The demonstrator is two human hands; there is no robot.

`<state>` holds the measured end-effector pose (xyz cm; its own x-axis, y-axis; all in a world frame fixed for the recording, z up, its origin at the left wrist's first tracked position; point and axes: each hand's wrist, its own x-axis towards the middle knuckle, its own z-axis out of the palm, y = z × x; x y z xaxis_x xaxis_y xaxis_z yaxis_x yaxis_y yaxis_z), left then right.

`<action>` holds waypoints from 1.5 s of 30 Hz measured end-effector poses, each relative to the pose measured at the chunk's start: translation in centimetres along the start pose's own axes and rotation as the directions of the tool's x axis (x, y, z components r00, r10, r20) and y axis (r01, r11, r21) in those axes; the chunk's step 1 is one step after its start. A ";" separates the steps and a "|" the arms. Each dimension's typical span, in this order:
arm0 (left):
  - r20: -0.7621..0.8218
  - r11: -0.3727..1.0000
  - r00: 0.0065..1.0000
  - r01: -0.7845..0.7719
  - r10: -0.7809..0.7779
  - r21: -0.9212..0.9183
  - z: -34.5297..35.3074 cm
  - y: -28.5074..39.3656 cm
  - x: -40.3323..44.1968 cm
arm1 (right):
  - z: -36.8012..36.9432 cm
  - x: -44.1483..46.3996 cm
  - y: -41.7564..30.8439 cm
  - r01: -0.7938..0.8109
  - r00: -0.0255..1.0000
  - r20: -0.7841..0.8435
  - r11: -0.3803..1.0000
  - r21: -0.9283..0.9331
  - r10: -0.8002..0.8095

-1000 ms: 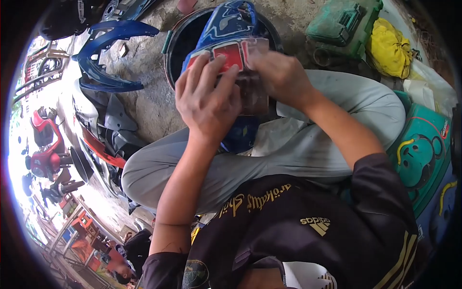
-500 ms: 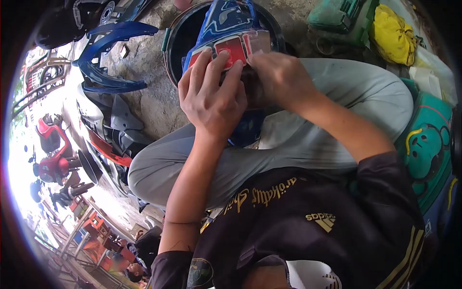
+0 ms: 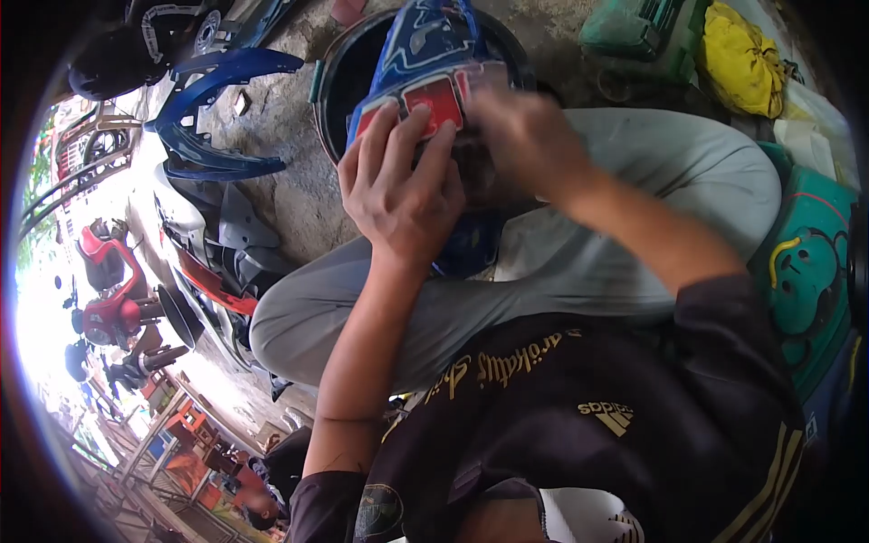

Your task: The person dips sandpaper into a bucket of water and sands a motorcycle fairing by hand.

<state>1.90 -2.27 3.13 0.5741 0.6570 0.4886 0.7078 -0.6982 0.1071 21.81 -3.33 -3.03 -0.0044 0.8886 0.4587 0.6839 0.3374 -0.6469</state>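
A blue glossy panel (image 3: 425, 45) rests over a round black tub (image 3: 330, 86), with its lower end between the gray-trousered legs. On it lies a sheet with red rectangles (image 3: 433, 100) and a see-through brownish edge. My left hand (image 3: 403, 185) presses on the sheet, fingers spread, fingertips on the red parts. My right hand (image 3: 529, 136) is at the sheet's right edge, blurred by motion, its fingers bunched; whether it pinches the edge cannot be made out.
Blue curved trim (image 3: 222, 167) lies on the ground at left, near a red and black fairing (image 3: 213, 285). A green case (image 3: 634, 27), yellow bundle (image 3: 742, 59) and teal item (image 3: 806, 281) are at right. A person (image 3: 267, 493) and a red motorcycle (image 3: 109, 317) are at lower left.
My right hand has moved slightly along the sheet's right edge and is more blurred. My left hand stays pressed on the sheet. The view has shifted a little.
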 end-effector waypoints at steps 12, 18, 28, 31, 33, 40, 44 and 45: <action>0.012 1.000 1.000 0.019 -0.019 -0.010 0.1 -0.3 0.3 | -0.4 -0.8 -2.2 -0.160 0.986 0.047 0.985 0.062 0.157; -0.018 1.000 1.000 0.016 -0.015 0.014 0.1 0.2 0.5 | 0.1 -2.0 -3.8 -0.161 0.983 -0.070 0.981 0.107 0.169; 0.002 1.000 1.000 0.011 -0.011 -0.007 0.3 -0.6 0.1 | 0.1 -0.1 -3.1 -0.196 0.977 -0.031 0.954 0.228 0.209; -0.020 1.000 0.999 0.030 -0.030 -0.001 0.1 -0.1 0.6 | -0.1 3.0 0.8 -0.327 0.945 0.087 0.925 0.192 0.316; 0.003 1.000 1.000 0.020 -0.020 -0.020 -0.2 -0.2 0.3 | -0.4 0.1 -2.1 -0.217 0.974 -0.010 0.950 0.226 0.225; 0.005 1.000 1.000 0.014 -0.014 -0.003 0.2 -0.3 -0.2 | -0.1 2.3 -0.2 -0.249 0.968 0.063 0.940 0.235 0.241; 0.017 1.000 1.000 0.009 -0.008 -0.026 -0.2 -0.2 0.3 | 0.0 -1.6 -2.6 -0.139 0.987 -0.045 0.958 0.249 0.155; 0.017 1.000 1.000 0.013 -0.013 -0.025 -0.1 -0.2 0.2 | -0.2 -0.6 -2.0 -0.164 0.985 -0.007 0.958 0.233 0.170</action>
<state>1.86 -2.06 3.25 0.5717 0.6706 0.4726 0.7050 -0.6962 0.1350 20.62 -4.61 -1.92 0.1173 0.9308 0.3461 0.4861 0.2501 -0.8374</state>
